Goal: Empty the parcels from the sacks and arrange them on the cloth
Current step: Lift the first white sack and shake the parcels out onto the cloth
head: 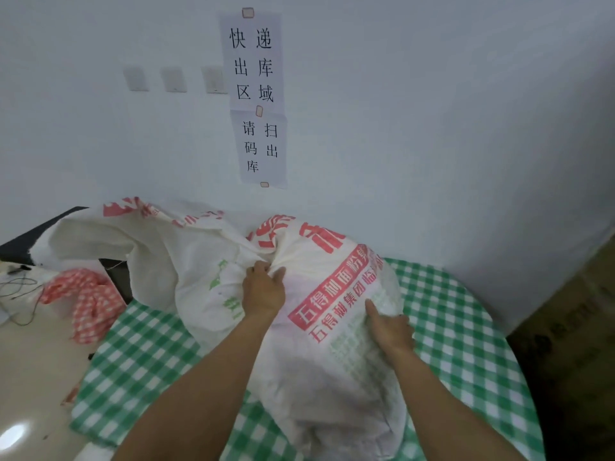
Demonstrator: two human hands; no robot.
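Here, a bulging white sack with red print lies on the green checked cloth. The left hand grips a bunched fold near the sack's top; the right hand clutches fabric on its right flank, index finger extended. Left of the sack lie a slack second sack and a red checked cloth.

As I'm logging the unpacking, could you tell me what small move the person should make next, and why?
Probably lift the bunched fabric with the left hand to open or tip the white sack. It bulges full on the green checked cloth, the right hand grips its side, and no parcels lie out yet.
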